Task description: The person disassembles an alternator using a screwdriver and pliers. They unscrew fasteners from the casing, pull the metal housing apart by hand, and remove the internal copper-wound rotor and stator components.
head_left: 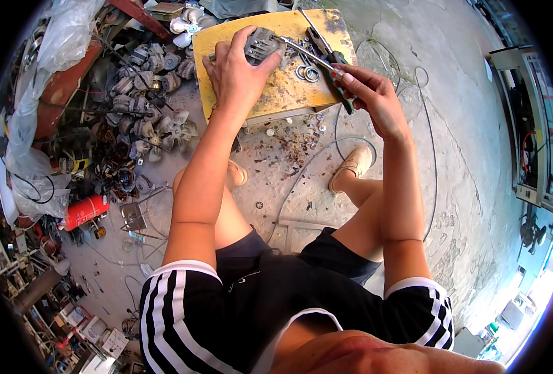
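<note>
My left hand (236,78) is closed around a dark grey, blocky metal part (261,46), holding it down on a yellow board-topped stand (282,98). From the right, my right hand (375,100) grips a screwdriver (307,53) with a long metal shaft; its handle is mostly hidden by my fingers. The shaft's tip meets the part's right side near my left thumb. Two metal rings (310,74) lie beneath the shaft. Beside the right hand rests a dark-handled tool (319,45), partly covered, whose exact kind I cannot make out.
Several small used motors (145,87) are heaped left of the stand, with a white fan (187,27) behind. Metal scraps (301,142) litter the floor before it. A grey cable (427,124) loops across the right floor; a red cylinder (86,212) lies at left.
</note>
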The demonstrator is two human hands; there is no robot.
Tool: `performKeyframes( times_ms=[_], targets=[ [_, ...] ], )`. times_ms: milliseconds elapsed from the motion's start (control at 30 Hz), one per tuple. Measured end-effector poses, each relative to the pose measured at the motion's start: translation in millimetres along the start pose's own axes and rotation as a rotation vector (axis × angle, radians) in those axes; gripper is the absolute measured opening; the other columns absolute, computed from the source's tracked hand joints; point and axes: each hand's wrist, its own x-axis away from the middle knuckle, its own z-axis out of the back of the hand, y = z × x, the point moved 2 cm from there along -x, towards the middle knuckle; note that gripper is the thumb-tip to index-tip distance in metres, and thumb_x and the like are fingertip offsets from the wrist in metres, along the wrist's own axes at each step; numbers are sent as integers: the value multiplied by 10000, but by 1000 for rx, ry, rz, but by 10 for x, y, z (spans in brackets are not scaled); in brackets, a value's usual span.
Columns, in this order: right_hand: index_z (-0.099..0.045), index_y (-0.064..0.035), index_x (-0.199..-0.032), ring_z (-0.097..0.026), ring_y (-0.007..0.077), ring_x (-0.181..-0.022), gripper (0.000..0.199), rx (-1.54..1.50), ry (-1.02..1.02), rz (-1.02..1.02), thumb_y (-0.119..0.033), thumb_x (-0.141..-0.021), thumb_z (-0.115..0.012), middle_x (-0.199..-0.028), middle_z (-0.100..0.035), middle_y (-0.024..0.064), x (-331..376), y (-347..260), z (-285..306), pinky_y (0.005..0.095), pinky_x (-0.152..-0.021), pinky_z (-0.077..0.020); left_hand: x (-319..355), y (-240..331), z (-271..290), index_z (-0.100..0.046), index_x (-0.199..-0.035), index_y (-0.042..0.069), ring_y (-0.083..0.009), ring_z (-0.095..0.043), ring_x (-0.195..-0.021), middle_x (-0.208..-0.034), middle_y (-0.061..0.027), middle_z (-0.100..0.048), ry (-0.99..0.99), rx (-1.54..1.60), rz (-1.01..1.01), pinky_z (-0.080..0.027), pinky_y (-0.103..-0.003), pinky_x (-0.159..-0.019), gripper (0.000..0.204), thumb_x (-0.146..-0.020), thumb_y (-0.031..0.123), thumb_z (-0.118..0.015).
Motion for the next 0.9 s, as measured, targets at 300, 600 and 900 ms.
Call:
performKeyframes(
  times_ms=[300,600,900],
  targets=[
    [-678,-7,-1185,-512,34,-672,349,-283,-50,-240,-287,-1010,-564,-867,-684,14,-63,60,-40,192,-529,-361,26,61,5,-573,-1315,215,-326,-599,-1042,-1057,-146,-592,-39,-28,-17,-217,-624,-1126,642,-752,418,-806],
    [-680,-20,-1092,-425,56,-579,411,64,-32,-235,-394,-1028,-523,-744,-578,-8,-51,50,-89,208,-526,-335,35,44,-44,-572,-1313,204,-328,-593,-1135,-1182,-115,-616,-7,10,-58,-238,-640,-1113,615,-769,382,-799],
    [-677,-8,-1093,-624,207,-765,431,526,170,144,-399,-911,-705,-878,-677,109,-41,108,-74,341,-734,-505,37,48,-82,-579,-1323,191,-311,-592,-1143,-1202,-103,-618,-15,1,-56,-213,-654,-1119,610,-784,392,-784]
  ],
)
